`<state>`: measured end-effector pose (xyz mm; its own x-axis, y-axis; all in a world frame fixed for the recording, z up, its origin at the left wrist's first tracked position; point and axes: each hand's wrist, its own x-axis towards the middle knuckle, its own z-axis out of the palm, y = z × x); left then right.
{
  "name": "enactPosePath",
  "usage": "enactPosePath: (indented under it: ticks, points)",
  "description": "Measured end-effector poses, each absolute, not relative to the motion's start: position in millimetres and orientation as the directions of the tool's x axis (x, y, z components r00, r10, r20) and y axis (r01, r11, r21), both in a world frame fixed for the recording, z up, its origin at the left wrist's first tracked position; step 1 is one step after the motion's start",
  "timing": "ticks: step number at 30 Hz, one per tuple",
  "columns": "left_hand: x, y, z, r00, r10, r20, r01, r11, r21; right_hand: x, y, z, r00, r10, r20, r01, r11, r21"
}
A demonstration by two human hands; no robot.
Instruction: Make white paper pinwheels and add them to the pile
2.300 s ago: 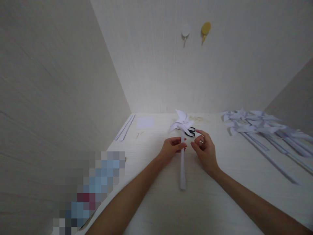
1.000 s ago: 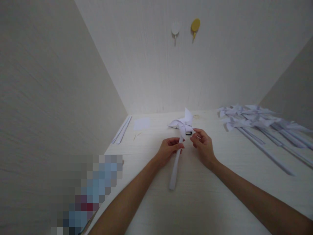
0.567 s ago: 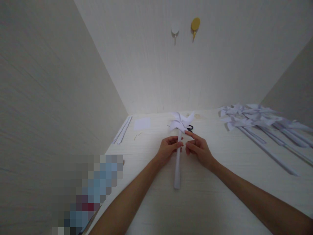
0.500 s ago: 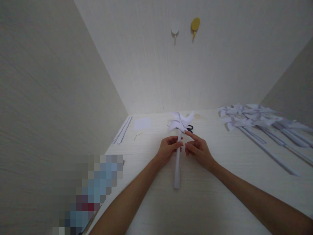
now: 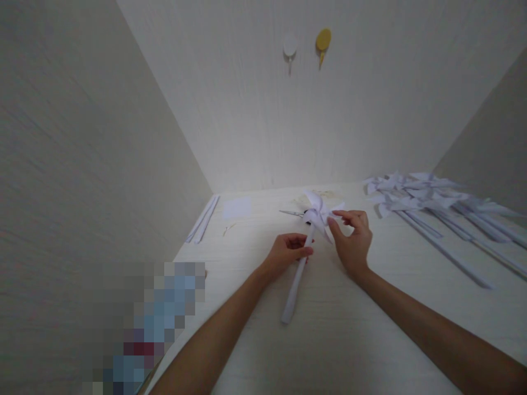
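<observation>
A white paper pinwheel (image 5: 317, 215) with curved blades tops a rolled paper stick that tilts to the upper right. My left hand (image 5: 290, 251) is closed round the stick below the blades, thumb in front and fingers behind. At the blades' right side my right hand (image 5: 353, 238) has its thumb and index finger closed on a blade edge; the other fingers are curled. Behind the pinwheel lies a pair of scissors (image 5: 291, 212), its blades pointing left and its dark handles partly hidden by the paper.
Several finished paper pinwheels (image 5: 428, 200) lie in a pile at the right. At the far left are rolled paper sticks (image 5: 202, 219), a square paper sheet (image 5: 236, 207) and thin twisted pieces (image 5: 228, 229). A white hook (image 5: 290, 46) and a yellow hook (image 5: 323, 40) are on the wall.
The pinwheel has tilted to the right in my left hand. My right hand has moved from beside the stick to the right blade. More of the scissors shows now.
</observation>
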<state>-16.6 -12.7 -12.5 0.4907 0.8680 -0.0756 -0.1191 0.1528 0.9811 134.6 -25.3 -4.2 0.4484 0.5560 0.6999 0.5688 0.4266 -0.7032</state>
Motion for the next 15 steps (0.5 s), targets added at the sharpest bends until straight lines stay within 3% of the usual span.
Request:
enactPosePath:
  ticks: [11,15]
  points:
    - [-16.8,-14.6,-10.0,0.536,0.843,-0.044,-0.089,0.109,0.99,153.1,-10.7,0.9,0.24,0.731,0.638,0.627,0.385,-0.677]
    - [-16.3,-14.5,-10.6,0.52,0.852,-0.059,-0.055,0.102,0.993,157.6,-10.7,9.0,0.172,0.751,0.638,0.708,0.356,-0.61]
